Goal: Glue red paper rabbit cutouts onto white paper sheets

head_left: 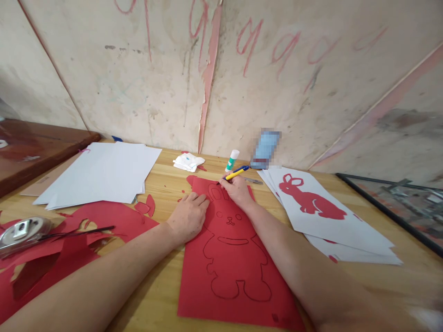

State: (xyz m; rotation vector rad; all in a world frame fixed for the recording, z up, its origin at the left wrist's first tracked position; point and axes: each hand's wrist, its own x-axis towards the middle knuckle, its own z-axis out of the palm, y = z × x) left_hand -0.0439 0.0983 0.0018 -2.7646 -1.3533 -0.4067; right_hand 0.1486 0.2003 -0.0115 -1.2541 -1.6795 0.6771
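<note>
A sheet of red paper [233, 263] lies on the table in front of me, with a rabbit outline drawn on it in dark lines. My left hand [189, 216] rests palm down on its upper left edge, fingers loosely bent and holding nothing that shows. With my right hand [236, 188] I grip a yellow and blue pen [237, 173], its tip down at the drawn ears near the top of the sheet. The rabbit's face, collar band, body and feet are visible; part of the ears is hidden by my right hand.
White sheets [104, 170] lie at left, above red paper scraps [131, 221] and a tape measure [26, 233]. Behind are a tissue [188, 162], a glue stick [232, 161] and a blurred phone [266, 148]. A red rabbit cutout [313, 200] lies on white paper at right.
</note>
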